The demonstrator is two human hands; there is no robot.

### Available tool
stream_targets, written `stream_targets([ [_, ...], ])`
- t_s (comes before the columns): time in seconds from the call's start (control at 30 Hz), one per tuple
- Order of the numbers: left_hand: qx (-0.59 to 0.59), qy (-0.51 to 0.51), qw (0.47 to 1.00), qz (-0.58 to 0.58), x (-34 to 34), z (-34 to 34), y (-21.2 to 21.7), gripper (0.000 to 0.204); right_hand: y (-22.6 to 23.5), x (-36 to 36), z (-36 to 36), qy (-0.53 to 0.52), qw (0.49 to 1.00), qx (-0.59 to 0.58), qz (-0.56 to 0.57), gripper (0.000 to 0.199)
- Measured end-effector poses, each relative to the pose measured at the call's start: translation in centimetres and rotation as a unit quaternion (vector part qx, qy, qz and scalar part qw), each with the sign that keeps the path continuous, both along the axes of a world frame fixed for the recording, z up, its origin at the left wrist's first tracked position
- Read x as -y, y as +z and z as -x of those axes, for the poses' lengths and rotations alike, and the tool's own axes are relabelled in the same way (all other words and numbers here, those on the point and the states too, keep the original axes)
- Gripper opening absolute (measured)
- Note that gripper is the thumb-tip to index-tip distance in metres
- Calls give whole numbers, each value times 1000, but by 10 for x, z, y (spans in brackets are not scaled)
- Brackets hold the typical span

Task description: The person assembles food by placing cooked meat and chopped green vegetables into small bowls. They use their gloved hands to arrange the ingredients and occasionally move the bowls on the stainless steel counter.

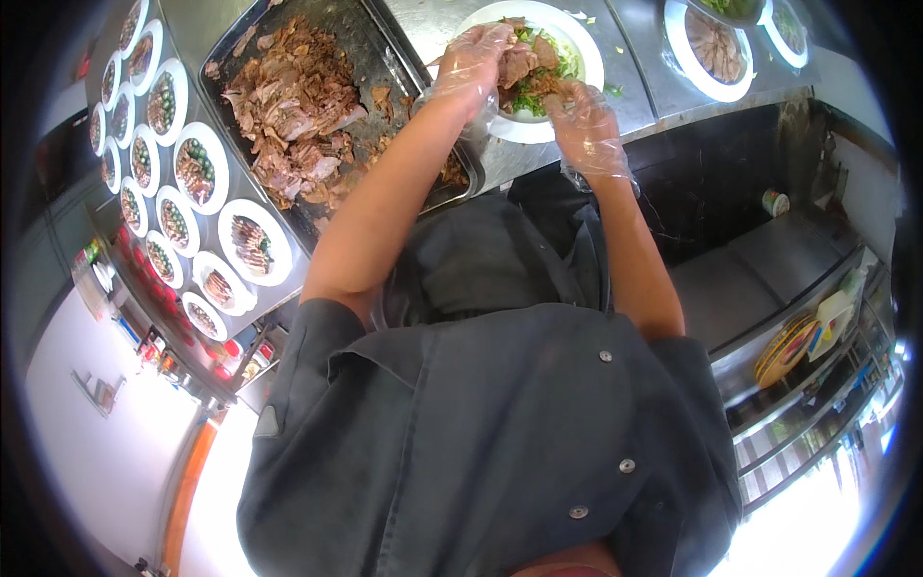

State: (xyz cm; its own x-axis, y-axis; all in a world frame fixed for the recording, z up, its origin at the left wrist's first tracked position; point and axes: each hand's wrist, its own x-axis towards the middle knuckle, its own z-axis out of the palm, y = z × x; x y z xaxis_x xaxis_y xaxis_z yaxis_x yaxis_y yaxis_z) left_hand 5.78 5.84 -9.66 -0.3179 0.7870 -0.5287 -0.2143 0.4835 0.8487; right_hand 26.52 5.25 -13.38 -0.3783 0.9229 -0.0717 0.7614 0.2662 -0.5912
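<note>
left hand (473, 60) and right hand (585, 120) cover part of the white plate (585, 60); the fingers are blurred under clear gloves, so their grip on the meat cannot be told. left forearm hides the near right corner of the metal tray (385, 43). plates at the tabletop's (639, 101) far right corner (713, 43) are cut off by the top edge. small bowls (197, 168) along the left edge are too small to tell their contents.

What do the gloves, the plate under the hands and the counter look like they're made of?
Gloves on the left hand and right hand: thin clear plastic film, loose, wrinkled, skin showing through. Plate: glossy white, likely ceramic or melamine; cannot tell which. Counter: probably stainless steel, grey with a dull brushed sheen.
</note>
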Motion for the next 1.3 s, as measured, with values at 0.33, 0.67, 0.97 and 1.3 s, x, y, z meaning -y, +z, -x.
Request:
stream_targets([
  [0.33, 112, -138, 983, -40, 14, 9, -8, 46, 31, -9, 41, -93, 973, -205, -55, 39],
  [0.67, 92, -139, 983, -79, 28, 40, -13, 51, 7, -40, 6, -75, 984, -159, -34, 25],
  [0.97, 91, 66, 994, 17, 115, 109, 14, 41, 37, -9, 12, -113, 973, -196, 51, 14],
  [1.3, -106, 175, 955, 216, 300, 156, -61, 27, -47, 88, 149, 549, 829, -71, -82, 22],
])
